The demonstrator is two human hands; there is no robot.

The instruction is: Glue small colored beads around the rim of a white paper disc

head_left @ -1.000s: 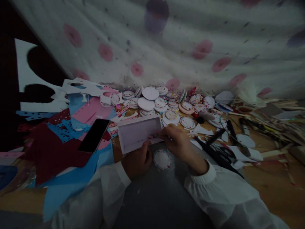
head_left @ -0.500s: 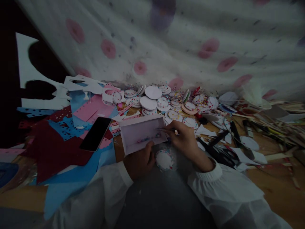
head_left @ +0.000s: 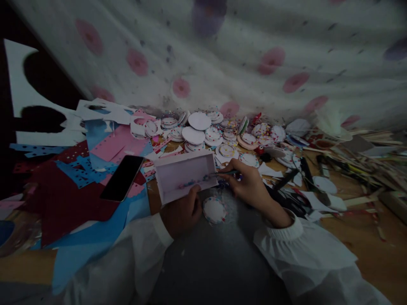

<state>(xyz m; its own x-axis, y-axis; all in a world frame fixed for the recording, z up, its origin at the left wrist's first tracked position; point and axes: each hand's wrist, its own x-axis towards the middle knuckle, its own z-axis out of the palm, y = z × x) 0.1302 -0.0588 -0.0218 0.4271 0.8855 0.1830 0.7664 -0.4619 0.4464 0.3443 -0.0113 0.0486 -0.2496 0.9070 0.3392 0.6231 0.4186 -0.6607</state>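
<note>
My left hand is closed on the near edge of a shallow white box, which is tilted toward me. Along the bottom of the box lie small pink and blue beads. From the right, my right hand pinches slim dark tweezers, their tips inside the box's right end. Whether the tips grip a bead is too small to tell. Just below, on a dark grey surface, lies a round white disc edged with coloured dots.
Stacked white decorated discs line the back before a flowered curtain. Leftward are a black phone and cut blue, pink and dark red sheets. Black scissors, paper scraps and wooden sticks lie on the right.
The camera view has shifted slightly, so most things appear further left. My right hand with the tweezers has moved a little rightward relative to the box; my left hand keeps its hold.
</note>
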